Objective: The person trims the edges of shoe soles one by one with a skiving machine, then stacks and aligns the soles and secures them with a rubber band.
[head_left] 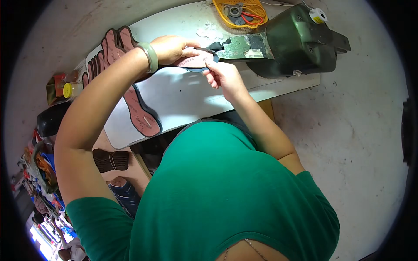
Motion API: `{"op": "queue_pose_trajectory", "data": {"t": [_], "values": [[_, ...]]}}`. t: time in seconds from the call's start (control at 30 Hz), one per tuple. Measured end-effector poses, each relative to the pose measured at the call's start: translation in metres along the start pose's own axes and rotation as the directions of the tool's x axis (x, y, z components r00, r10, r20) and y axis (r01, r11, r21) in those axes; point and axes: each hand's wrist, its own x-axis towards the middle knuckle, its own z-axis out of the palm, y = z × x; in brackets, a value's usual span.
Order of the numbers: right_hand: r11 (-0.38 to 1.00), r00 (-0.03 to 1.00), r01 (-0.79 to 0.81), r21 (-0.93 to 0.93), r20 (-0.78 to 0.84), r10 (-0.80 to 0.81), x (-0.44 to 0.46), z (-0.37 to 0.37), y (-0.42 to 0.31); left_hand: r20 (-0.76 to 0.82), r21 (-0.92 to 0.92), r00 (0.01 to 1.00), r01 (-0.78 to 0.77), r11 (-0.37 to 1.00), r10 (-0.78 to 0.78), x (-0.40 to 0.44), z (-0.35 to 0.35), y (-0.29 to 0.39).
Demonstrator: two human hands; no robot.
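Note:
My left hand [170, 50], with a pale bangle on its wrist, lies over a pink shoe insole [193, 61] with a dark edge. Its thumb and fingers grip the insole from the far side. The thumb and fingers of my right hand [225, 79] pinch the same insole near its right end. That end is beside the flat green arm of a sewing-type machine [244, 47]; whether they touch I cannot tell. Another pink insole [143, 114] with printed writing lies on the white table, below my left forearm.
Several more insoles [112, 45] lie in a row at the table's [187, 102] left. A yellow basket [226, 22] with scissors stands at the back. The machine's dark green body [300, 41] fills the right end. A yellow-lidded jar [68, 90] and bundled dark pieces [111, 161] are at left.

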Motion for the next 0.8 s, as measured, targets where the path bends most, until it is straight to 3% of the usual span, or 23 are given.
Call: {"op": "queue_pose_trajectory", "data": {"t": [0.1,0.2,0.37,0.5,0.6,0.63,0.73,0.8], "values": [[0.997,1.000,-0.010,-0.076,0.029,0.012,0.000,-0.010,-0.004,-0.067,-0.067,0.997,-0.046,0.997,0.041,-0.006,0.013,0.004],[0.993,0.997,0.057,-0.106,0.060,-0.051,0.003,-0.016,-0.006,-0.165,-0.219,0.986,-0.024,0.975,-0.013,-0.010,0.024,0.007],[0.994,0.997,0.068,-0.088,0.042,-0.064,-0.006,-0.017,0.002,-0.196,-0.350,0.978,0.001,0.937,-0.074,-0.013,0.034,0.009],[0.999,0.999,0.028,-0.025,0.039,-0.027,-0.027,-0.011,0.017,-0.232,-0.314,0.955,0.106,0.944,-0.184,-0.013,0.045,0.016],[0.993,0.977,0.024,0.117,0.206,-0.048,-0.054,-0.003,0.028,-0.301,-0.374,0.932,0.081,0.924,-0.203,-0.009,0.060,0.012],[0.993,0.977,0.023,0.118,0.208,-0.047,-0.067,0.001,0.027,-0.301,-0.374,0.931,0.083,0.924,-0.205,-0.011,0.056,0.018],[0.969,0.997,0.017,0.245,0.063,-0.034,-0.106,0.012,0.013,-0.125,-0.491,0.911,0.287,0.823,-0.392,-0.013,0.046,0.038],[0.964,0.997,0.011,0.266,0.074,-0.032,-0.103,-0.006,0.015,-0.206,-0.446,0.901,0.262,0.856,-0.383,-0.006,0.053,0.030]]}}
